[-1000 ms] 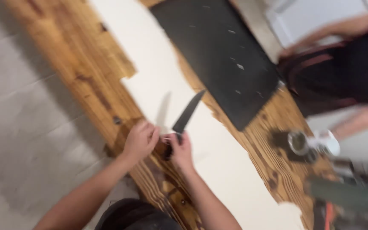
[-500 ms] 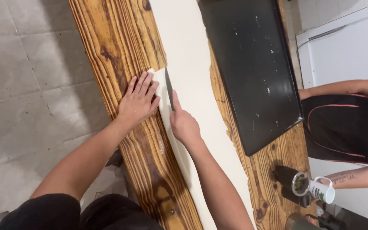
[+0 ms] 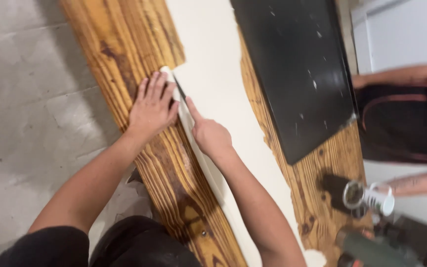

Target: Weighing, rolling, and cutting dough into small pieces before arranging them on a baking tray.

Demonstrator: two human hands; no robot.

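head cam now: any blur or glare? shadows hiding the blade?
Head view: mild motion blur overall, worst at the right edge, where the other person and the can smear. No glare. Soft even light; the knife between left hand and right hand reads clearly against the white sheet.

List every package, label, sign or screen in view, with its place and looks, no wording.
Labelled can: lying on its side on the wooden bench at the right, a small cylinder with a white label and a dark open end.
No signs or screens show; the black slab is plain.

Workshop: rough plank bench, power drill, concrete floor
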